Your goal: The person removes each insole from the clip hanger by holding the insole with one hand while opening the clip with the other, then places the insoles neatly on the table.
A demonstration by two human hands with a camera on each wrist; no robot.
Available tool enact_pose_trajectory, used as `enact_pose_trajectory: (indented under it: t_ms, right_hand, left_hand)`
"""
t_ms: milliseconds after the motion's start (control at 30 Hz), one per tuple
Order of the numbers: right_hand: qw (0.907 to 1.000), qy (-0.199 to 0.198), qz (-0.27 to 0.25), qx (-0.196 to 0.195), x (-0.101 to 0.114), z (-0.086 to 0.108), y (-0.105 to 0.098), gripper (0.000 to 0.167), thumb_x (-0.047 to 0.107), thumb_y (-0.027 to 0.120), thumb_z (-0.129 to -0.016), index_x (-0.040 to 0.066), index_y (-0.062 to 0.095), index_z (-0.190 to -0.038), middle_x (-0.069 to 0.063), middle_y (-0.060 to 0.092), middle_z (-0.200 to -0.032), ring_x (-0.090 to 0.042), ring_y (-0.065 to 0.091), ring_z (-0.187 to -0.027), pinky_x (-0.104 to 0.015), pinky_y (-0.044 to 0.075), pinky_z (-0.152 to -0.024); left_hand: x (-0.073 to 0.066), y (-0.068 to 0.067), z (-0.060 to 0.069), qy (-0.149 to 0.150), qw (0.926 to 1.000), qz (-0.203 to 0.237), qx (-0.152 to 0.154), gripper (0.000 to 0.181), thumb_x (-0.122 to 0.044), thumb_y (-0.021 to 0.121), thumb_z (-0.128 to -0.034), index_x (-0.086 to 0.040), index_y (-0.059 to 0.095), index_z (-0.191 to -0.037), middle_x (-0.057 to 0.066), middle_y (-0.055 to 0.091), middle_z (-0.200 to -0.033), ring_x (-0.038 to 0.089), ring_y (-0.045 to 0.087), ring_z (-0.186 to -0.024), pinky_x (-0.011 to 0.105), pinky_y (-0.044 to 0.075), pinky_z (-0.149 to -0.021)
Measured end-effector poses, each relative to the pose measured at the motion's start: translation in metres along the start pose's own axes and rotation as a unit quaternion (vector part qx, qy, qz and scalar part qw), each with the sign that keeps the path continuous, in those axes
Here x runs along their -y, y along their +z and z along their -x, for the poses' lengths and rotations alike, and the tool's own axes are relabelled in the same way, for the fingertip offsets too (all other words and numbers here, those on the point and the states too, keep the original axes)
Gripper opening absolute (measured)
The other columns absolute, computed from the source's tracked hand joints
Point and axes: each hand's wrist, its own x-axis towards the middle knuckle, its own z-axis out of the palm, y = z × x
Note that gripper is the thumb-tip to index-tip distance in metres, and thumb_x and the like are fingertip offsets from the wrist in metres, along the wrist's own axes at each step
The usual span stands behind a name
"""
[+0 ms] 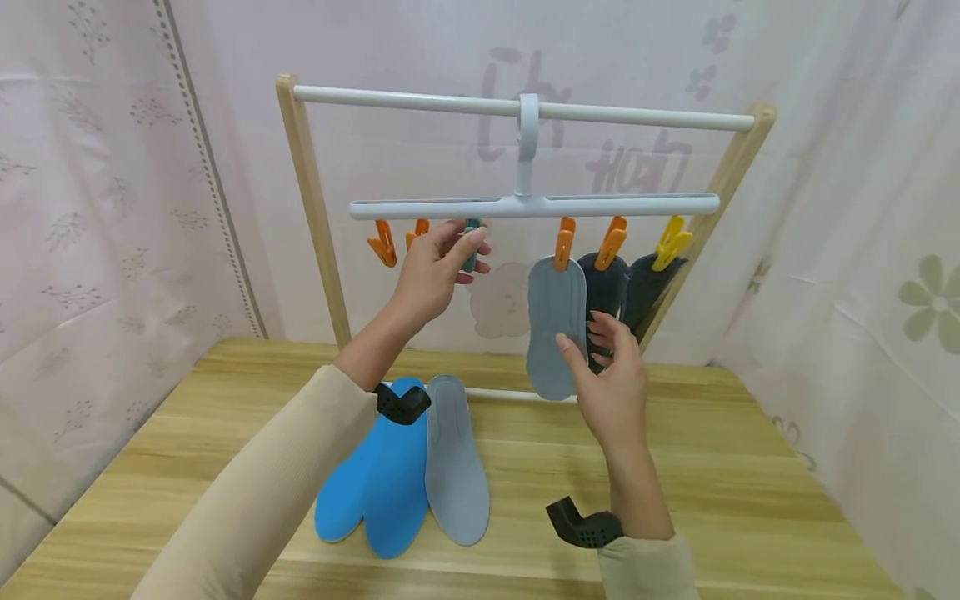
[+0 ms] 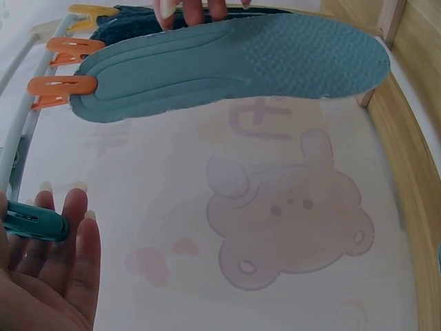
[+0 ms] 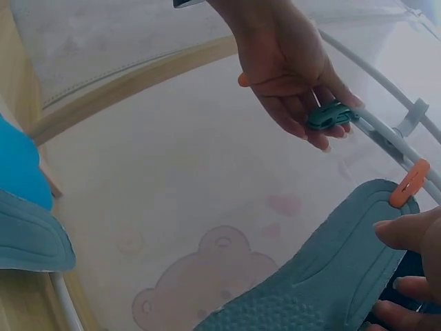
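Note:
My left hand (image 1: 435, 267) holds a dark green clip (image 1: 471, 246) under the white hanger's left half, its thumb on the clip; in the left wrist view the green clip (image 2: 36, 221) lies across the fingers. My right hand (image 1: 613, 383) is at a hanging grey insole (image 1: 555, 317), thumb over its face and relaxed fingers by its right edge, before a dark insole. An orange clip (image 1: 564, 243) holds the grey insole's top. In the right wrist view the thumb is beside the grey insole (image 3: 344, 255).
The hanger (image 1: 450, 208) hangs from a rack's white bar (image 1: 645, 117). Two dark insoles (image 1: 652, 287) hang at right from orange and yellow clips. Orange clips (image 1: 383, 243) hang at left. Blue insoles (image 1: 397, 483) and a grey one (image 1: 457, 475) lie on the wooden table (image 1: 712, 500).

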Motion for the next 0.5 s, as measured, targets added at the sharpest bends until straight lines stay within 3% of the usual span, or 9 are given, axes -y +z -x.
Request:
enact_pose_trajectory:
  t_ms: [133, 233, 333, 500]
  right_hand:
    - [0.9993, 0.029, -0.007, 0.023, -0.0002, -0.0018, 0.0004, 0.058, 0.033, 0.072, -0.095, 0.009, 0.051, -0.144, -0.015, 0.061, -0.127, -0.031, 0.057, -0.122, -0.046, 0.047, -0.103]
    - [0.9983, 0.044, -0.005, 0.037, -0.0005, -0.0039, 0.0006, 0.057, 0.036, 0.071, -0.096, 0.01, 0.054, -0.143, -0.013, 0.061, -0.118, -0.026, 0.061, -0.113, -0.027, 0.05, -0.096]
    - [0.9971, 0.054, 0.003, 0.054, -0.0013, -0.0059, 0.0013, 0.054, 0.038, 0.069, -0.096, 0.011, 0.057, -0.141, -0.009, 0.06, -0.107, -0.019, 0.061, -0.099, -0.012, 0.047, -0.081]
    - [0.9935, 0.069, -0.009, 0.09, -0.0043, -0.0075, 0.003, 0.053, 0.038, 0.069, -0.097, 0.01, 0.058, -0.14, -0.007, 0.061, -0.106, -0.013, 0.057, -0.087, -0.016, 0.048, -0.071]
  left_hand:
    - [0.0002, -0.001, 0.0001, -0.003, 1.0, 0.0, -0.002, 0.039, -0.033, 0.055, -0.1052, -0.007, 0.06, -0.134, 0.013, 0.07, -0.108, 0.023, 0.074, -0.096, 0.035, 0.061, -0.086]
    - [0.0004, -0.0016, -0.0004, -0.003, 1.0, -0.001, -0.002, 0.039, -0.033, 0.054, -0.1054, -0.007, 0.06, -0.135, 0.012, 0.07, -0.109, 0.023, 0.074, -0.096, 0.035, 0.061, -0.086]
    - [-0.0002, -0.0018, -0.0002, -0.005, 1.0, -0.002, -0.002, 0.038, -0.032, 0.054, -0.1054, -0.009, 0.06, -0.135, 0.012, 0.07, -0.109, 0.023, 0.074, -0.097, 0.035, 0.061, -0.086]
    - [-0.0004, -0.0015, 0.0002, -0.007, 1.0, -0.002, 0.002, 0.039, -0.032, 0.054, -0.1056, -0.01, 0.06, -0.137, 0.013, 0.069, -0.111, 0.024, 0.074, -0.098, 0.035, 0.061, -0.087]
